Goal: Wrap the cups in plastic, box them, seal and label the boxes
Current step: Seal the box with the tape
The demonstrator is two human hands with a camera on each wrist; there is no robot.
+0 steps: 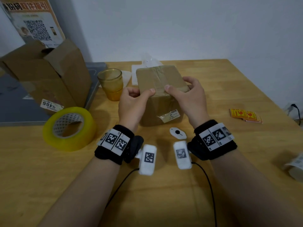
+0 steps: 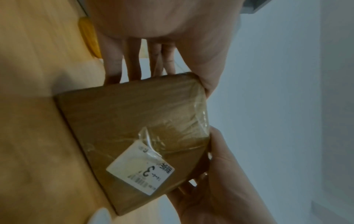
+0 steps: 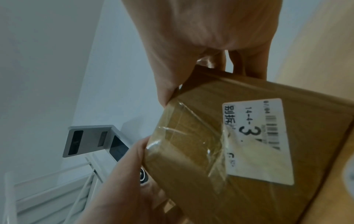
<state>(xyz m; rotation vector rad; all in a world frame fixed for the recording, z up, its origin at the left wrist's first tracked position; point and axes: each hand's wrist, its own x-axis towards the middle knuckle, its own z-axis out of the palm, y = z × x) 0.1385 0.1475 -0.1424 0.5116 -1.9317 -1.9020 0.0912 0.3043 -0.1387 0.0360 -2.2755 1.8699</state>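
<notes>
A small brown cardboard box (image 1: 161, 95) sits on the wooden table (image 1: 213, 185), sealed with clear tape across its top. A white label (image 1: 170, 115) marked "3" is on its near side, partly under tape (image 2: 141, 168) (image 3: 258, 141). My left hand (image 1: 144, 95) grips the box's near left top corner, thumb on top, fingers (image 2: 134, 60) down its left side. My right hand (image 1: 183, 90) grips the right top corner, its thumb (image 3: 164, 84) pressing the tape at the edge. An amber glass cup (image 1: 111, 83) stands unwrapped to the box's left.
A yellow tape roll (image 1: 69, 128) lies at the near left. A small white cutter (image 1: 177, 133) lies before the box. Orange stickers (image 1: 245, 115) and a label roll (image 1: 295, 166) are on the right. A large open carton (image 1: 47, 74) stands at the left, with plastic bags (image 1: 149, 60) behind the box.
</notes>
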